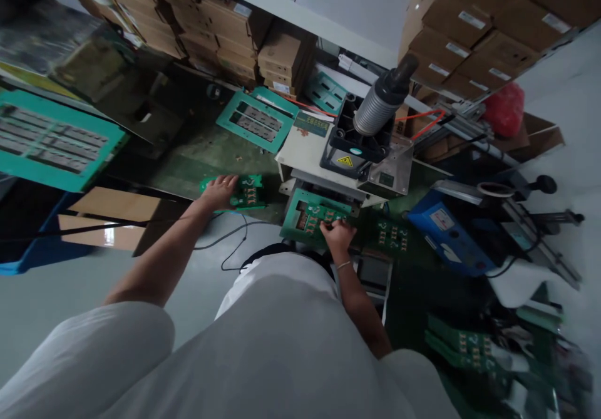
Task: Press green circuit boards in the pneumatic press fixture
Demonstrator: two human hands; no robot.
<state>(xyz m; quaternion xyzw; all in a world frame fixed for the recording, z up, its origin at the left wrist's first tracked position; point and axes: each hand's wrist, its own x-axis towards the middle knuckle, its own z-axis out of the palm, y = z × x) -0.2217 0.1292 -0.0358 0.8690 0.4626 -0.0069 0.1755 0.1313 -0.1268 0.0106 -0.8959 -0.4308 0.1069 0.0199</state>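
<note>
At the bench's front edge, my left hand (221, 192) is bent over the left part of some green circuit boards (251, 195), its fingers curved onto them. The boards seem to lie on one another. To its right a green fixture plate (292, 223) sticks out from under a small press (361, 137). A circuit board with copper-coloured pads (313, 217) lies on that plate, beside an open slot. My right hand (339, 236) is closed at the board's front edge, thumb and fingers pinched together on it. The fingertips partly hide the edge.
Another circuit board (392, 236) lies right of the press. Beyond it stands a blue machine (448, 234). More boards (469, 347) are at the lower right. Green frames (257, 120) lie behind my left hand. Cardboard boxes (282, 52) are stacked at the back.
</note>
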